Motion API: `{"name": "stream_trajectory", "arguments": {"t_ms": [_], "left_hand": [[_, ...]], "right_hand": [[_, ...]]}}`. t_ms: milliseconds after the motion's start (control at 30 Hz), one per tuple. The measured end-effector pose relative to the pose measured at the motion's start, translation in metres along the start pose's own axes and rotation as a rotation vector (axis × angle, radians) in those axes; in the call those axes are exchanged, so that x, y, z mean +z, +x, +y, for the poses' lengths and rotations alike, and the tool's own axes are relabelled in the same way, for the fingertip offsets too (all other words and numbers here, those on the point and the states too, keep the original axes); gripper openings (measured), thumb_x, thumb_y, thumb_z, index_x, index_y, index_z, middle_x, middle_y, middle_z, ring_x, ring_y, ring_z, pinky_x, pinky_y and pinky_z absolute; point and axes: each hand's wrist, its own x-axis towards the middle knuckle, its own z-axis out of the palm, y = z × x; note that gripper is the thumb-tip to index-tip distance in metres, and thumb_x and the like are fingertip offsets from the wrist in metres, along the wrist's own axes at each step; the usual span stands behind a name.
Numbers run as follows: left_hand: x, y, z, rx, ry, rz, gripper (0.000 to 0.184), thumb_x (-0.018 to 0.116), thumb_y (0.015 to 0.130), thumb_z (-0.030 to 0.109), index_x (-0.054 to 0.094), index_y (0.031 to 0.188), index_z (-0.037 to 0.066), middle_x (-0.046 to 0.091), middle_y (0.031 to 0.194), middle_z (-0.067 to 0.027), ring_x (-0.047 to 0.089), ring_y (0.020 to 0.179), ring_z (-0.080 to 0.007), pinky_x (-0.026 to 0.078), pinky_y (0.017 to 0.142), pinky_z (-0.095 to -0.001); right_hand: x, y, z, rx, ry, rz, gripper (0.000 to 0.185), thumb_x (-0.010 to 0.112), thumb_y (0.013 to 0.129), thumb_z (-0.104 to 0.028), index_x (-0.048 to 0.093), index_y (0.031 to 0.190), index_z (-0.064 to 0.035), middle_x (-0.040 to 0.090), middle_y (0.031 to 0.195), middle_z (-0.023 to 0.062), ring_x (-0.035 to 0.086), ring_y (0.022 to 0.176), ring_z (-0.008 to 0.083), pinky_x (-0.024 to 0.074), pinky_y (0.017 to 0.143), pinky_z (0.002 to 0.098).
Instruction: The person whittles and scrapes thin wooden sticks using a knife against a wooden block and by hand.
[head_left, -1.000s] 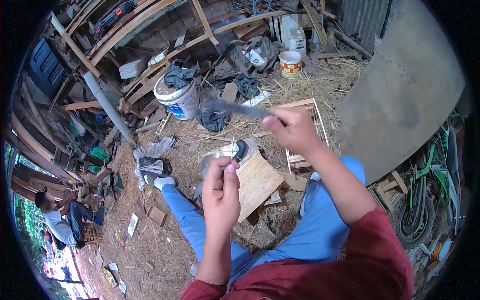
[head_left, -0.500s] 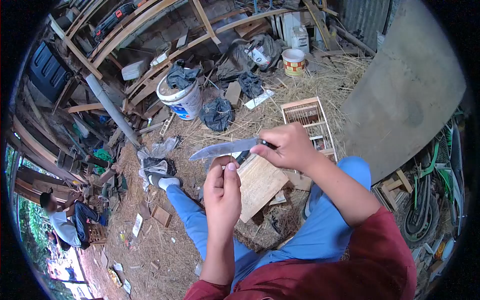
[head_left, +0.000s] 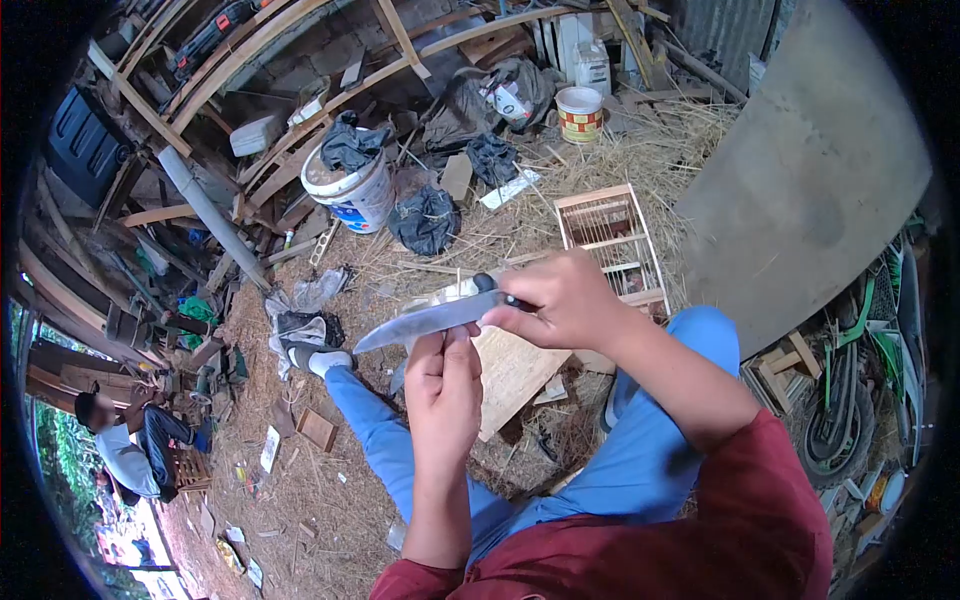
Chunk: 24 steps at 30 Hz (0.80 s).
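My right hand [head_left: 562, 303] is wrapped around the dark handle of a large knife [head_left: 425, 320], its blade pointing left and slightly down. Under the blade, my left hand [head_left: 443, 390] is closed in a pinch, its fingertips close to the lower edge. Whatever sits between those fingers is too small or hidden to name. A dark rounded end [head_left: 484, 282] shows just above the blade; the rest of it is covered. Below both hands, a pale wooden board [head_left: 520, 375] lies between my legs.
A wooden cage [head_left: 595, 198] with thin bars stands ahead on the straw. Farther off are a white bucket [head_left: 350, 195], a smaller yellow-red bucket [head_left: 580, 118] and black plastic [head_left: 424, 220]. A large grey sheet [head_left: 810, 200] leans at right. Another person [head_left: 135, 450] sits at far left.
The knife has come down and left, its tip dropping, and the blade now crosses right at my left fingertips. The dark rounded end now shows above the blade. The view has shifted slightly.
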Motion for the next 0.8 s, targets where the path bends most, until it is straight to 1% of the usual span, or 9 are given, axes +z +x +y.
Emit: {"name": "stream_trajectory", "arguments": {"t_ms": [67, 367, 433, 467, 533, 600, 667, 733, 800], "left_hand": [[-0.001, -0.001, -0.002, -0.002, -0.002, 0.000, 0.017, 0.049, 0.109, 0.018, 0.058, 0.106, 0.003, 0.040, 0.065, 0.0087, 0.031, 0.051, 0.0004, 0.021, 0.044, -0.0210], [-0.003, 0.005, -0.002, -0.001, -0.064, -0.015, 0.019, 0.048, 0.109, 0.021, 0.058, 0.105, 0.005, 0.040, 0.065, 0.0093, 0.030, 0.050, 0.0008, 0.020, 0.043, -0.0198], [-0.004, -0.003, 0.005, -0.012, -0.069, -0.054, 0.019, 0.047, 0.110, 0.022, 0.056, 0.104, 0.006, 0.039, 0.064, 0.0091, 0.029, 0.049, 0.0007, 0.020, 0.042, -0.0198], [-0.004, -0.003, 0.005, -0.011, -0.070, -0.054, 0.019, 0.047, 0.110, 0.022, 0.056, 0.104, 0.006, 0.039, 0.064, 0.0091, 0.029, 0.049, 0.0007, 0.020, 0.042, -0.0198], [-0.004, -0.004, 0.003, -0.001, -0.077, -0.034, 0.019, 0.046, 0.110, 0.022, 0.055, 0.103, 0.006, 0.038, 0.064, 0.0089, 0.028, 0.049, 0.0005, 0.020, 0.042, -0.0201], [-0.003, -0.001, 0.001, 0.007, -0.089, -0.032, 0.019, 0.046, 0.110, 0.021, 0.055, 0.103, 0.006, 0.038, 0.063, 0.0088, 0.028, 0.049, 0.0004, 0.020, 0.042, -0.0203], [-0.002, -0.001, 0.000, 0.001, -0.089, -0.043, 0.018, 0.046, 0.110, 0.021, 0.055, 0.103, 0.006, 0.038, 0.063, 0.0087, 0.028, 0.049, 0.0003, 0.020, 0.041, -0.0205], [-0.002, -0.001, 0.000, 0.005, -0.091, -0.030, 0.018, 0.046, 0.110, 0.019, 0.055, 0.102, 0.005, 0.038, 0.063, 0.0084, 0.029, 0.048, 0.0000, 0.020, 0.042, -0.0207], [-0.004, -0.003, -0.002, 0.006, -0.057, -0.019, 0.017, 0.047, 0.109, 0.018, 0.055, 0.103, 0.005, 0.039, 0.064, 0.0083, 0.030, 0.050, 0.0000, 0.020, 0.043, -0.0207]], "right_hand": [[-0.001, 0.002, -0.001, -0.062, -0.059, -0.027, 0.058, 0.062, 0.093, -0.060, 0.054, 0.062, -0.0115, 0.055, 0.052, 0.0083, 0.061, 0.049, 0.0305, 0.0431, 0.045, 0.0419], [-0.005, 0.008, 0.020, -0.042, -0.085, -0.006, 0.054, 0.065, 0.092, -0.058, 0.064, 0.067, -0.0106, 0.059, 0.055, 0.0103, 0.062, 0.051, 0.0312, 0.0457, 0.046, 0.0414], [-0.013, 0.014, 0.037, 0.370, -0.068, 0.029, 0.054, 0.064, 0.093, -0.057, 0.067, 0.070, -0.0089, 0.059, 0.057, 0.0123, 0.062, 0.051, 0.0311, 0.0450, 0.047, 0.0404], [-0.014, 0.013, 0.036, 0.369, -0.069, 0.030, 0.054, 0.064, 0.093, -0.057, 0.067, 0.070, -0.0089, 0.059, 0.057, 0.0123, 0.062, 0.051, 0.0311, 0.0450, 0.047, 0.0404], [-0.018, 0.014, 0.032, 0.285, 0.086, 0.131, 0.054, 0.064, 0.093, -0.057, 0.070, 0.073, -0.0074, 0.060, 0.058, 0.0138, 0.061, 0.049, 0.0311, 0.0441, 0.047, 0.0397], [-0.011, 0.008, 0.015, 0.283, 0.059, 0.041, 0.051, 0.063, 0.094, -0.056, 0.071, 0.074, -0.0096, 0.060, 0.057, 0.0122, 0.062, 0.050, 0.0304, 0.0456, 0.048, 0.0402], [0.001, 0.003, 0.004, 0.048, 0.035, 0.040, 0.051, 0.062, 0.095, -0.056, 0.069, 0.072, -0.0115, 0.060, 0.056, 0.0099, 0.062, 0.050, 0.0298, 0.0461, 0.048, 0.0409], [0.006, 0.000, 0.004, -0.012, -0.008, 0.018, 0.052, 0.060, 0.095, -0.058, 0.064, 0.068, -0.0131, 0.059, 0.054, 0.0080, 0.062, 0.049, 0.0290, 0.0459, 0.047, 0.0416], [0.002, 0.001, 0.000, -0.062, -0.029, -0.065, 0.043, 0.070, 0.091, -0.048, 0.064, 0.072, -0.0097, 0.057, 0.057, 0.0097, 0.062, 0.053, 0.0298, 0.0434, 0.047, 0.0409]]}}
